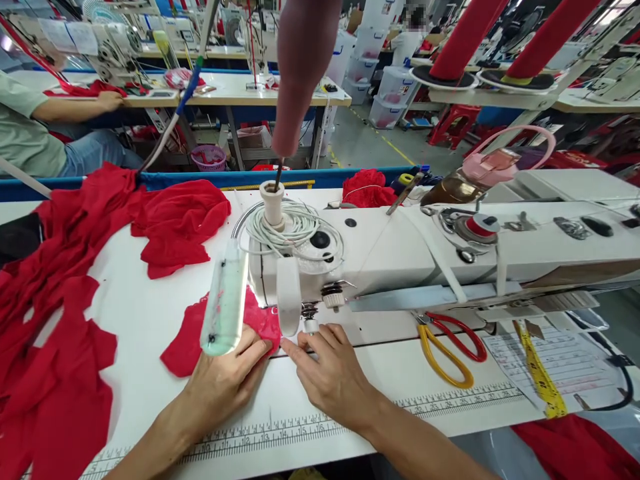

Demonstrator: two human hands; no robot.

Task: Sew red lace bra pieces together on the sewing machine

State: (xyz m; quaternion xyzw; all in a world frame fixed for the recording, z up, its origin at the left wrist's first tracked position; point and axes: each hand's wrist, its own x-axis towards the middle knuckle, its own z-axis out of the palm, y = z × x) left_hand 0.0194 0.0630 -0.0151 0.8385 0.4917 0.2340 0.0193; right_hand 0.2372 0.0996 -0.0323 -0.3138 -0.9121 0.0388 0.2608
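My left hand is closed on a small red fabric piece, its thumb and index pinched at the piece's right edge. A clear plastic shield covers part of that hand and the cloth. My right hand rests on the bed of the white sewing machine, fingers apart and slightly bent. Its leftmost fingertip meets the fabric edge beside my left fingers. The machine head hides the needle and presser foot from me.
Red cloth is heaped along the left side. Scissors with yellow and red handles lie right of the machine, near a paper sheet and yellow measuring tape. A pink-lidded bottle stands behind. Another person's arm shows at far left.
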